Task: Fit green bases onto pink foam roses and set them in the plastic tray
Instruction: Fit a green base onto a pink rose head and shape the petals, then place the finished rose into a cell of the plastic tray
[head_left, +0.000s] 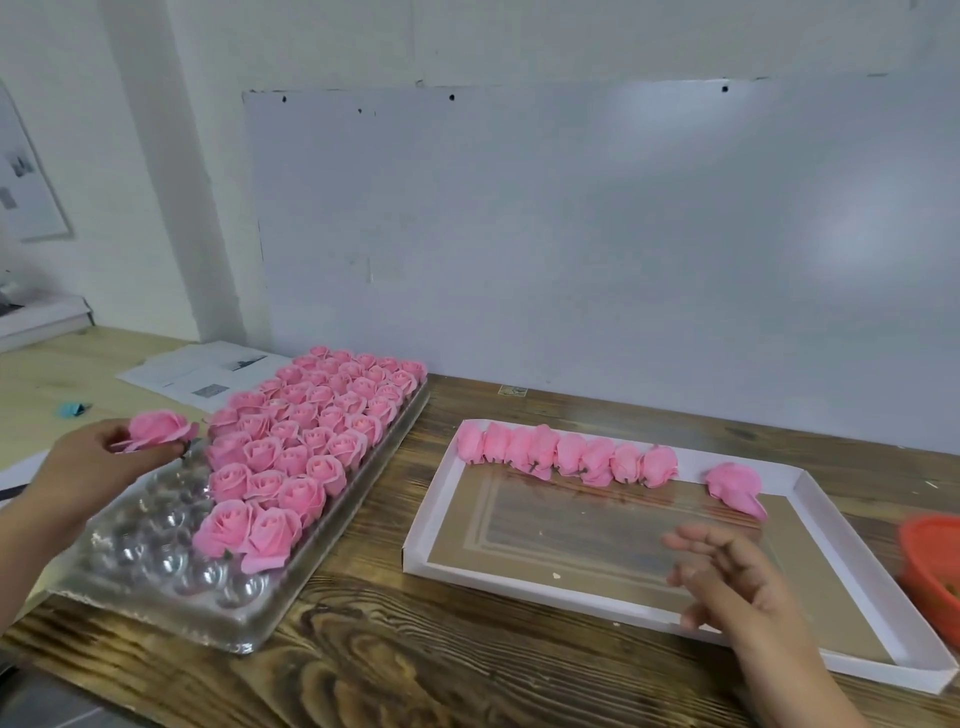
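Holding: the left hand (98, 467) pinches 1 pink rose (158, 428) between thumb and fingertips, bloom up, above the far left edge of the plastic tray (171, 571).
Why held so: gripping low under the petals likely keeps the bloom uncrushed and lets the underside drop straight into a cup; whether a green base is already fitted cannot be told from here.
Right hand: the right hand (737, 577) is empty, fingers loosely spread and blurred, over the near part of the white cardboard lid (519, 579).
Plastic tray: clear, with round cups, on the wooden worktop (415, 665) toward its left side; finished roses (317, 415) sit upright in rows filling its right and far parts, while the cups along the left edge and near left corner are bare.
Cardboard lid: 8 or so unfitted roses (569, 456) lie on their sides in a row along its far edge, stems toward the person, probably for quick pick-up; 1 more rose (735, 486) lies apart near the far right corner.
Orange bowl: an orange bowl (932, 561) stands at the right edge of the worktop, its contents mostly out of frame.
Judgement: the held rose seems bound for an open cup by the left edge.
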